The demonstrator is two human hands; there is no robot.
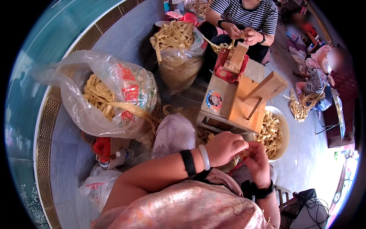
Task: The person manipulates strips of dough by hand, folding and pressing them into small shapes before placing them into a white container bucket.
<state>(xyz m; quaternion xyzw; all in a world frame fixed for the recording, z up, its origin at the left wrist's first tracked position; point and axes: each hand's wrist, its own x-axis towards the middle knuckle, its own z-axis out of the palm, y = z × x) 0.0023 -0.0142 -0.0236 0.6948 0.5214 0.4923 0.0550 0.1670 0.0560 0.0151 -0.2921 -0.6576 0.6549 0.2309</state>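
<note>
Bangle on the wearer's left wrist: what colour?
The bangle is white, maybe slightly bluish; it shows best in the head view.

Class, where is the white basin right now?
In the head view, the white basin is right of centre, beside the wooden stand, just beyond the right hand.

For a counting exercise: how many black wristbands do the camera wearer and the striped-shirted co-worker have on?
4: wearer's left wristband, wearer's right wristband, co-worker's right wristband and co-worker's left wristband.
</note>
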